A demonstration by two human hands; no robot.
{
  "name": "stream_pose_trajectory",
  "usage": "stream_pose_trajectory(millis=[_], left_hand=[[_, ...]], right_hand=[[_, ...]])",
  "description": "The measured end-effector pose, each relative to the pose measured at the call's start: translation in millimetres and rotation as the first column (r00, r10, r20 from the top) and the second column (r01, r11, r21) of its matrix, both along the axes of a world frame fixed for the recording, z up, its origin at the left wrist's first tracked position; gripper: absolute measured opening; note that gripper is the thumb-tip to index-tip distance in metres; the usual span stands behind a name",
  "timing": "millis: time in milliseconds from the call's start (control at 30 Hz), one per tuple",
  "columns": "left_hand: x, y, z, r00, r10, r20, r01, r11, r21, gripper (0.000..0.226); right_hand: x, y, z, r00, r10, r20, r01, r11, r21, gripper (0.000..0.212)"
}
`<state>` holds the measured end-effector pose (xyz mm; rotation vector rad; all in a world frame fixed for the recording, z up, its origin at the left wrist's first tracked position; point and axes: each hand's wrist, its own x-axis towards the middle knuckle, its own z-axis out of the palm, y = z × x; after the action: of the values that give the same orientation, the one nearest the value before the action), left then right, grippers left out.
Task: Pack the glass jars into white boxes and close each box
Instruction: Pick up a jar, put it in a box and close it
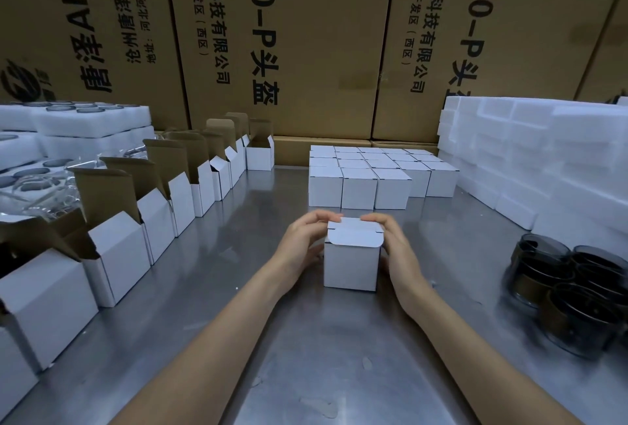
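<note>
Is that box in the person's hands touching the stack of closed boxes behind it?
Apart: the head view shows bare table between the held box and the closed boxes.

Open white boxes (119, 254): about nine. Hands: two (302, 248) (397, 251).

Both hands — left (302, 244), right (390, 248) — grip a white box (351, 265) on the steel table (306, 339).

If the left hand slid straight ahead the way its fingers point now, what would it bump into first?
The left hand grips the white box, fingers aimed toward the right hand. Straight on, they would probably meet the box's lid flap first, though depth is hard to judge.
</note>
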<state>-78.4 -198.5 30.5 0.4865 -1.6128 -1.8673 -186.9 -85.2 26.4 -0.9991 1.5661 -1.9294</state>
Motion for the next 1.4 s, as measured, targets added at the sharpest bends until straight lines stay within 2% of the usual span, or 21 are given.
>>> stream_pose_trajectory(millis=[100, 133, 167, 267, 333, 433, 667, 733, 833, 1000, 1167, 1400], left_hand=[[4.1, 0.3, 1.7, 0.999, -0.053, -0.011, 0.053, 0.998, 0.021, 0.016], [6.6, -0.6, 2.5, 0.996, -0.087, -0.015, 0.087, 0.996, 0.031, 0.015], [9.1, -2.6, 2.4, 0.99, -0.14, -0.011, 0.14, 0.99, 0.032, 0.017], [17.5, -6.2, 2.6, 0.948, -0.318, 0.007, 0.318, 0.948, 0.017, 0.028], [20.1, -5.0, 2.6, 0.928, -0.371, 0.029, 0.371, 0.929, -0.003, 0.04], [20.5, -2.5, 3.8, 0.941, -0.335, 0.044, 0.337, 0.94, -0.044, 0.048], [17.8, -1.8, 4.2, 0.972, -0.234, 0.037, 0.236, 0.97, -0.052, 0.034], [16.9, -2.1, 4.3, 0.97, -0.239, 0.044, 0.242, 0.969, -0.058, 0.034], [17.2, -2.6, 4.8, 0.96, -0.273, 0.06, 0.276, 0.96, -0.049, 0.036], [16.6, -1.7, 5.9, 0.946, -0.318, 0.064, 0.319, 0.948, -0.007, 0.033], [15.4, -2.3, 5.4, 0.944, -0.325, 0.065, 0.325, 0.946, 0.003, 0.031], [15.9, -3.4, 4.4, 0.94, -0.338, 0.055, 0.336, 0.941, 0.029, 0.028]], right_hand=[[-0.3, 0.3, -0.4, 0.997, 0.02, 0.081, -0.018, 1.0, -0.019, 0.022], [-1.2, 0.8, -2.0, 0.997, 0.033, 0.065, -0.033, 0.999, -0.011, 0.019], [-0.8, 1.6, -3.1, 0.998, 0.051, 0.029, -0.052, 0.999, 0.002, 0.02], [1.0, 2.9, -5.4, 0.99, 0.103, -0.095, -0.101, 0.994, 0.028, 0.042], [1.8, 2.8, -6.2, 0.983, 0.102, -0.155, -0.098, 0.995, 0.035, 0.053], [3.1, 1.9, -6.0, 0.978, 0.029, -0.208, -0.026, 0.999, 0.017, 0.059], [3.8, 0.0, -4.8, 0.979, -0.066, -0.191, 0.061, 0.998, -0.032, 0.045], [2.9, -0.1, -6.1, 0.982, -0.06, -0.178, 0.053, 0.998, -0.044, 0.043], [2.7, -1.5, -7.1, 0.987, -0.01, -0.159, 0.002, 0.999, -0.051, 0.03], [6.0, -4.5, -6.0, 0.99, 0.041, -0.132, -0.047, 0.998, -0.038, 0.026], [5.6, -3.6, -9.8, 0.988, 0.044, -0.146, -0.051, 0.998, -0.044, 0.003], [5.2, -1.9, -8.2, 0.973, 0.073, -0.217, -0.067, 0.997, 0.036, 0.019]])
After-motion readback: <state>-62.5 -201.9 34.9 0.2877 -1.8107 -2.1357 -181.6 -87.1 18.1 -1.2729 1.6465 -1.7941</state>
